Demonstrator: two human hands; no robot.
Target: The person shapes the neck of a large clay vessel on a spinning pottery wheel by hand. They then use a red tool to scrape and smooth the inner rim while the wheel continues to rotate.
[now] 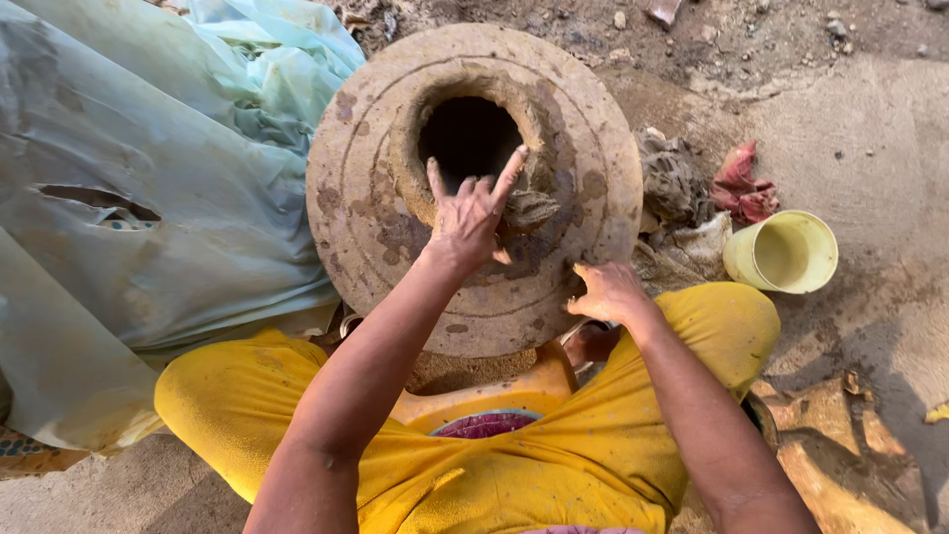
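A: Knees in yellow cloth [593,445] nearest the camera, spread either side of the round clay-smeared wheel [366,227]. Right hand [608,295] rests on the wheel's rim at about 4 o'clock, fingers curled loosely down onto the surface, gripping nothing that I can see.

B: And the left?

A: Left hand [473,210] sits farther in, at 6 o'clock of the clay pot [415,148], which stands at the wheel's centre. Fingers spread open and pointing up; the fingertips lie on the near lip, and a wad of wet clay [531,208] lies just beside the palm at 3 o'clock.

B: Judgement on technique?

A: Pot wall looks soft and uneven. I'd say: light, even pressure from the flat of the fingers, not the tips, so the lip doesn't tear. Right hand steadying the rim seems sensible; keep it off the pot itself.

B: Anything beyond?

A: Past the wheel at 3 o'clock, muddy rags [677,183], a red cloth [741,188], then a pale yellow cup [786,252], well apart from the hands. At 9 o'clock, pale green plastic sheeting [148,178] on the dirt ground [860,129].
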